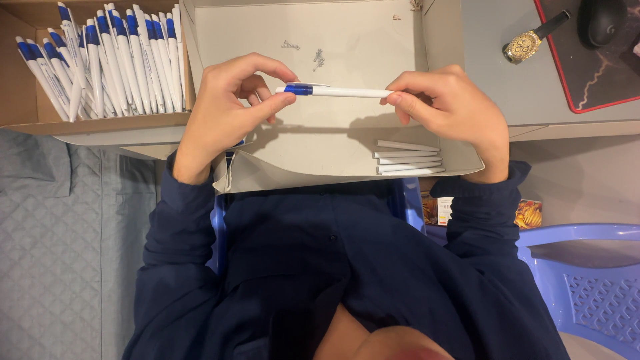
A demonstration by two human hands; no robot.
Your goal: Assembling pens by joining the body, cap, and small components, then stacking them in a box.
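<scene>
A shallow pale cardboard tray [347, 33] lies on a grey desk [493, 73], seen from above, with the person's dark blue sleeves at the lower edge. Over the middle of the tray both hands hold one white pen with a blue end [337, 91], level and crosswise. The left hand [223, 113] pinches the blue end between thumb and forefinger; the right hand [450, 107] closes its fingertips on the white end. The pen hangs clear above the tray floor, casting a shadow below it.

Under the right hand, four white pen barrels [408, 159] lie side by side against the tray's near wall. Toward the far wall lie a few small metal bits [319, 59], perhaps springs, too small to tell. Left of the tray a brown cardboard box [20, 100] holds a heap of finished white-and-blue pens [107, 53]. To the far right, well apart, a gold wristwatch [527, 43] rests beside a black mouse pad with a red edge [593, 73] carrying a black mouse [603, 20]. A lilac plastic chair [587, 273] stands lower right.
</scene>
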